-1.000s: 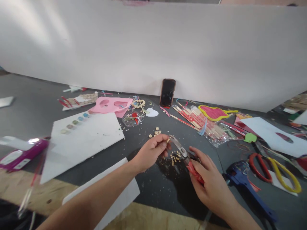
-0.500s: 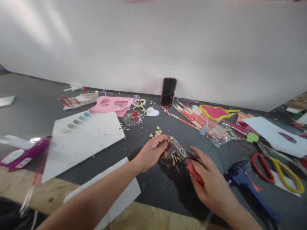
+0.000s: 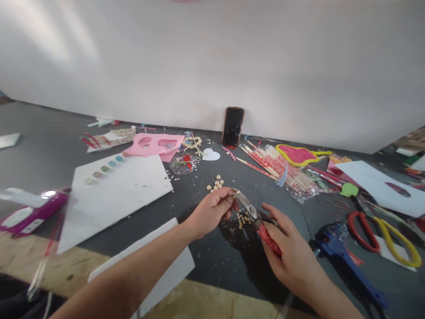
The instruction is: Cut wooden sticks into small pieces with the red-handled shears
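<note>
My right hand (image 3: 294, 254) is wrapped round the red handles of pruning shears (image 3: 254, 212), whose grey jaws point up and left toward my other hand. My left hand (image 3: 212, 210) is closed in a pinch on a small pale wooden piece (image 3: 237, 193) at the tip of the jaws. Most of that piece is hidden by the fingers and the blade. Below the jaws lies a scatter of tiny pale bits (image 3: 243, 219). Just beyond my left hand is a small pile of flower-shaped pale pieces (image 3: 216, 182).
A phone (image 3: 233, 126) leans on the white wall. Bagged chopsticks (image 3: 287, 173), a blue glue gun (image 3: 347, 266) and scissors (image 3: 363, 232) lie to the right. On the left are a white board (image 3: 116, 195), pink foam sheet (image 3: 154, 144) and purple device (image 3: 36, 212).
Both hands stay almost in place. The shears' jaws have shifted very slightly at the pale piece, and the view has tilted a little.
</note>
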Demonstrator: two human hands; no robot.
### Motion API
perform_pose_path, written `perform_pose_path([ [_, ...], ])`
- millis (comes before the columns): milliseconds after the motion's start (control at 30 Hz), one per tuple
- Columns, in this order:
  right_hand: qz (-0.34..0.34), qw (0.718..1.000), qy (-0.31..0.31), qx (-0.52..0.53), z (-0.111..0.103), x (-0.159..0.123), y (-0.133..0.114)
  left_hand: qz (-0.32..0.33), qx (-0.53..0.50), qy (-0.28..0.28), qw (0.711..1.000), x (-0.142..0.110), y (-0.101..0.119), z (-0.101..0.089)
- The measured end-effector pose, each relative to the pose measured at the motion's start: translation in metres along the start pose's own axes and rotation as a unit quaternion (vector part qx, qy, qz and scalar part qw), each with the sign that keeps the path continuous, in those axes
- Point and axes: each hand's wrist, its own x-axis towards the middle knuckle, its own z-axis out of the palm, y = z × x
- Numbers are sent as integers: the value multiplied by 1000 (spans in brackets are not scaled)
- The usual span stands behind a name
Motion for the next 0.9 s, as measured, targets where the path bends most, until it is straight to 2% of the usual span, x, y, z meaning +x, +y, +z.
perform_pose_path([
  [100,3,1000,1,0,1,0,1,2,14,1,1000,0,0,0],
  [300,42,997,58,-21,5,0,4,9,29,-2,1000,-1,3,1],
  [533,73,996,-16,-40,1,0,-2,5,54,-15,998,-5,7,6],
  [900,84,995,-21,-51,-2,-2,-5,14,55,-9,998,-9,11,9],
])
